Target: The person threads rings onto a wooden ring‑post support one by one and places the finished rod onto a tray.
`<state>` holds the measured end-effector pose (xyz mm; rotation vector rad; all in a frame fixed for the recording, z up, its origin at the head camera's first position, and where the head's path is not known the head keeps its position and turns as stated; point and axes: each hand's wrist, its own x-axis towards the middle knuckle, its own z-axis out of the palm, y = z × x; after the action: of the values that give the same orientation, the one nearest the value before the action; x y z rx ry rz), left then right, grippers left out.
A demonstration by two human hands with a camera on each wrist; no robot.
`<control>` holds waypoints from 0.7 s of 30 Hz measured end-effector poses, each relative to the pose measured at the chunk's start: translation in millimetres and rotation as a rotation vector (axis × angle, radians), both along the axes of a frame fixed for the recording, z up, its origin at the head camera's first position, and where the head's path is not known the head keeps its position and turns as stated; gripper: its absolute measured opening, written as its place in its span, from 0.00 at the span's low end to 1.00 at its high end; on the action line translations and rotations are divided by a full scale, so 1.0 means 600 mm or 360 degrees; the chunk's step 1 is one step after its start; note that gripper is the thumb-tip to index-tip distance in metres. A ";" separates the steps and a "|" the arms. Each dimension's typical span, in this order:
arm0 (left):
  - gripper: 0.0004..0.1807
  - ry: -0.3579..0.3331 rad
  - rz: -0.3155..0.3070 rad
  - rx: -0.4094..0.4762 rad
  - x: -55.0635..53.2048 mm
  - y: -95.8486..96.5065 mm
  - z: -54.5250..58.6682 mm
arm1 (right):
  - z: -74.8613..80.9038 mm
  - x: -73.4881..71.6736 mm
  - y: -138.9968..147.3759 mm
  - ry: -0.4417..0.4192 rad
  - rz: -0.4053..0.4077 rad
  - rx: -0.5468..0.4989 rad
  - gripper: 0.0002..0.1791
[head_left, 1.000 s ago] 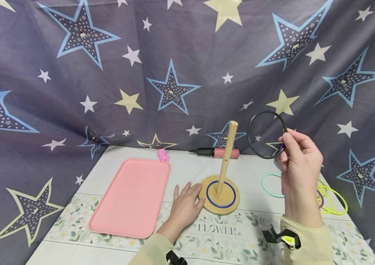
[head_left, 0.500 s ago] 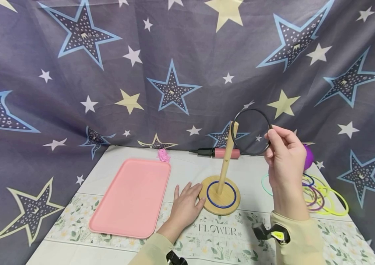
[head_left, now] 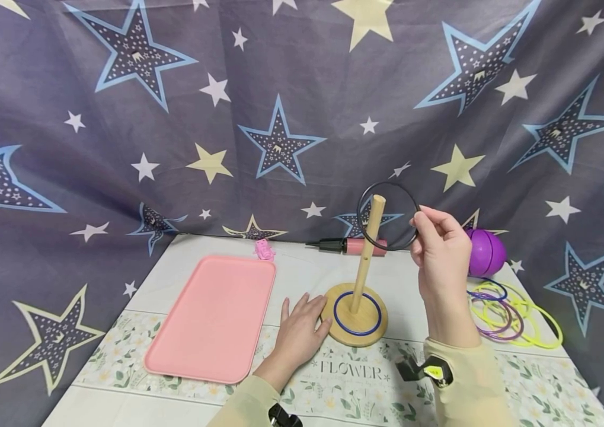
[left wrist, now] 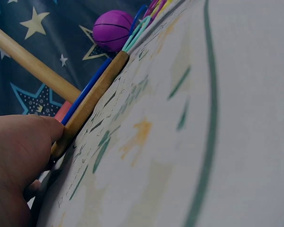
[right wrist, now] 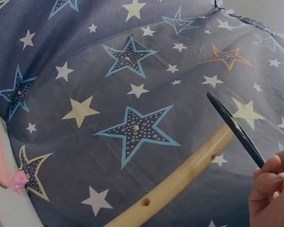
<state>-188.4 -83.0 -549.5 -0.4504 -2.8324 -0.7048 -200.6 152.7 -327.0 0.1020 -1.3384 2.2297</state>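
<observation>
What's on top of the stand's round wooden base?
An upright wooden post, with a blue ring lying around its foot. The left hand touches the base at its edge. The post hides a short stretch of the ring's far side.

A dark grey-purple curtain (head_left: 334,89) hangs in front of me behind the counter (head_left: 302,270) and down both its sides, softly creased. Big blue-edged stars (head_left: 280,142) cover it, along with plain cream and white ones. Past its upper edge I glimpse a pale surface (right wrist: 270,12), wall or ceiling, I can't tell which, and the cloth looks brighter there. The counter's white top has a leafy flower band (head_left: 357,409) lettered "FLOWER".
</observation>
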 end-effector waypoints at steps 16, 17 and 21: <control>0.31 0.0006 0.0008 -0.0023 0.002 0.000 0.003 | -0.038 -0.014 -0.008 -0.0186 0.0015 0.0079 0.07; 0.31 0.0004 0.0007 -0.0024 0.002 0.000 0.003 | -0.041 -0.015 -0.009 -0.0194 0.0015 0.0082 0.07; 0.31 0.0003 0.0004 -0.0024 0.001 -0.001 0.003 | -0.054 -0.017 -0.010 -0.0228 0.0019 0.0091 0.08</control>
<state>-187.5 -83.5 -548.0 -0.4497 -2.8375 -0.6829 -210.9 146.4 -359.5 -0.0296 -1.4808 2.2452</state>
